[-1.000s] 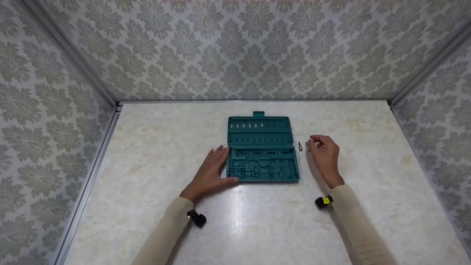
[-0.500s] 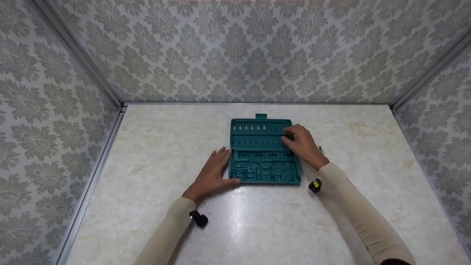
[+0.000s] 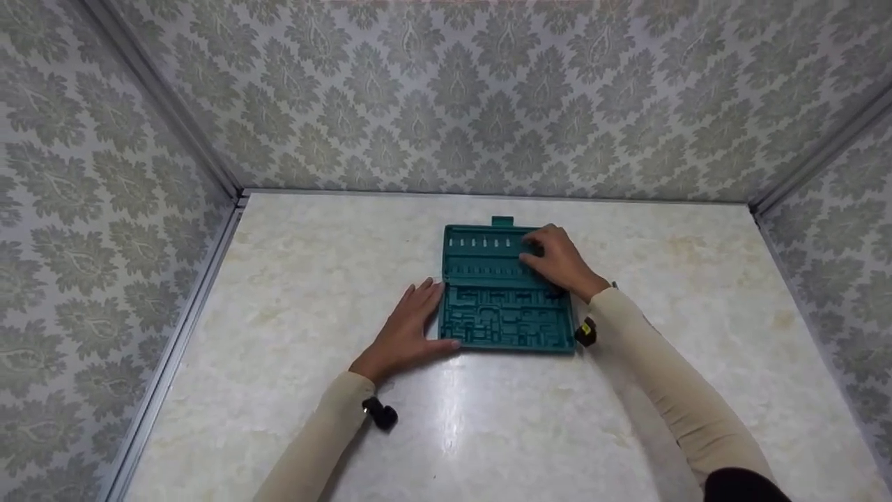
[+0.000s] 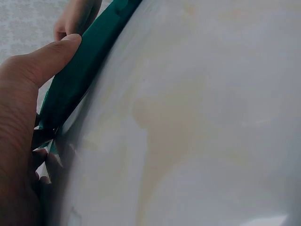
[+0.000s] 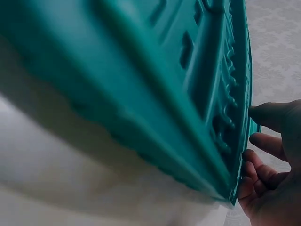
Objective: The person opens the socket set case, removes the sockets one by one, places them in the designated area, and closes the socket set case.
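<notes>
An open green plastic bit case (image 3: 509, 341) lies on the table, its lid (image 3: 481, 262) folded back. Several small pale bits (image 3: 474, 242) stand in a line along the lid's upper row. My left hand (image 3: 404, 335) steadies the case's left side with outstretched fingers; in the left wrist view its thumb (image 4: 70, 41) presses the green edge. Over the right part of the lid, my right hand (image 3: 557, 261) pinches a screwdriver bit at the upper row, the bit itself hidden by the fingers. The right wrist view shows those bent fingers (image 5: 265, 141) beyond the case's rim.
A dark small bit (image 3: 614, 284) lies on the table, mostly hidden behind the right wrist. The pale marbled table (image 3: 293, 293) ends at patterned walls (image 3: 456, 90) at the back and sides. Black wrist cameras (image 3: 382, 414) sit on both sleeves.
My right hand has moved left from the loose bits on the table to over the lid, then slightly further left along its upper row. The left hand stays at the case.
</notes>
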Demonstrator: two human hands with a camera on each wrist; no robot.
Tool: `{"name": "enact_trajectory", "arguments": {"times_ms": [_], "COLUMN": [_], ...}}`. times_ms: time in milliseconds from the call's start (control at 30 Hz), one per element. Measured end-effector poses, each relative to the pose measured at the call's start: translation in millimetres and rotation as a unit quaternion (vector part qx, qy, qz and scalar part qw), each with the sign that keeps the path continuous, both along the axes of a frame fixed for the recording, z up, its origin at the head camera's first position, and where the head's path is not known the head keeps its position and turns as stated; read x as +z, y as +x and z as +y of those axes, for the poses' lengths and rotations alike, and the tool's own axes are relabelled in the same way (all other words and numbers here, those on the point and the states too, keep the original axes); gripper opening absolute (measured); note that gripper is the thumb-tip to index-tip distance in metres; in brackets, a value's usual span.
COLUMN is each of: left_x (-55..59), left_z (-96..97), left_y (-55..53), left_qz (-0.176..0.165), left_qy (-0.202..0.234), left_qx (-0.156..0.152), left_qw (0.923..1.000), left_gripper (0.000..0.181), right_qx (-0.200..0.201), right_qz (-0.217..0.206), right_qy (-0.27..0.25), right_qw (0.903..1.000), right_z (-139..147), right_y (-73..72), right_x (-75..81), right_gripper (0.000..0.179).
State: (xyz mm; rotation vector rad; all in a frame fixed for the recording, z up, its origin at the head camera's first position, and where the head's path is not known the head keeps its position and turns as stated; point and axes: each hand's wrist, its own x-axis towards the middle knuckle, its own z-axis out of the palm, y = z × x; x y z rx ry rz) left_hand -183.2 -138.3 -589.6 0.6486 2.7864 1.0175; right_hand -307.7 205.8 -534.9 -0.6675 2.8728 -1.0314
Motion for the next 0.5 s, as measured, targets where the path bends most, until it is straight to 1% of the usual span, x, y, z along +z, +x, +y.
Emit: {"name": "enact_trajectory", "arguments": {"times_ms": [133, 267, 500], "left_x": [-1.1, -1.7, -2.2], "left_z": [0.3, -0.2, -1.3], "left_y": [-1.8, -1.5, -1.1], "left_qz": [0.012, 0.01, 0.012], "left_qy": [-0.002, 0.004, 0.01], "left_qx": [-0.011, -0.007, -0.011], "left_qw": [0.9999, 0.9999, 0.9998], "left_gripper": [0.119, 0.12, 0.12], "right_qx": [0.004, 0.017, 0.037], "right_qz": [-0.008, -0.025, -0.044], "right_qy": [0.01, 0.008, 0.001], "right_qw": [0.9999, 0.9995, 0.9984], "right_z": [-4.9, -10.3, -20.4], "right_y": [-9.0, -16.2, -22.1], "right_x": [-0.1, 2.1, 0.6], "right_gripper": [0.04, 0.043, 0.042]}}
